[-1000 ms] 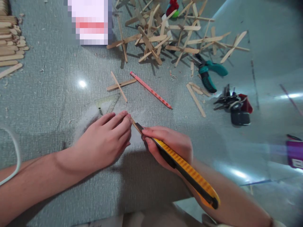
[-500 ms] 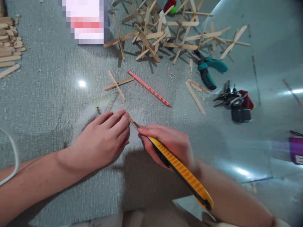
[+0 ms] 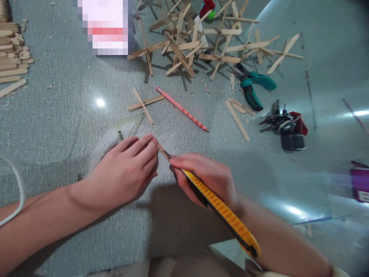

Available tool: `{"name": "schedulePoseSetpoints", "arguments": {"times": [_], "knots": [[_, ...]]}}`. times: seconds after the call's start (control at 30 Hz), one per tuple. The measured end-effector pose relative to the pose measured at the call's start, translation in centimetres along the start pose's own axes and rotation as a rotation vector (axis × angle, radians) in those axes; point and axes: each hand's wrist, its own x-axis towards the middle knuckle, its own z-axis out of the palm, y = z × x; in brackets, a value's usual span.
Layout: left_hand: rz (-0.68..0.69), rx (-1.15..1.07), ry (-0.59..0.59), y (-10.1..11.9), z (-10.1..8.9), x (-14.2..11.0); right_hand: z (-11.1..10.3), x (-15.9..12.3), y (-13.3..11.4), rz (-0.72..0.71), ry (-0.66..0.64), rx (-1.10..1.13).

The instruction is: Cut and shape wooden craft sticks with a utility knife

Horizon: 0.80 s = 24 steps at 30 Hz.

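My left hand [image 3: 129,165] lies palm down, its fingers close together, pressing a wooden craft stick [image 3: 160,146] whose end pokes out at the fingertips. Wrapped in my right hand [image 3: 207,175] is a yellow and black utility knife [image 3: 221,207]; its blade rests along the stick's exposed end. Most of the stick is hidden under my left fingers. A clear set square [image 3: 129,124] lies partly beneath the left hand, on a whitish patch. Just beyond it, two craft sticks [image 3: 145,103] cross each other. A pink pencil [image 3: 183,109] lies to their right.
Many crossed craft sticks [image 3: 180,57] are heaped at the back. Green-handled pliers [image 3: 250,90], loose sticks [image 3: 238,120] and a bunch of keys [image 3: 285,123] lie to the right. Stacked craft sticks [image 3: 13,57] sit far left, and a white cable [image 3: 20,184] loops over my left forearm.
The knife and my right hand have shifted very slightly along the stick towards me. My left hand stays in place; the view has moved a little.
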Motion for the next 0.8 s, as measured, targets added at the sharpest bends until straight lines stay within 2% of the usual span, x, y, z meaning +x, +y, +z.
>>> {"name": "schedulePoseSetpoints", "arguments": {"times": [0.27, 0.8], "knots": [[0.017, 0.011, 0.006, -0.1, 0.05, 0.18, 0.29, 0.7, -0.23, 0.001, 0.135, -0.052], [0.015, -0.006, 0.006, 0.01, -0.03, 0.11, 0.28, 0.82, -0.2, 0.011, 0.089, -0.077]]}}
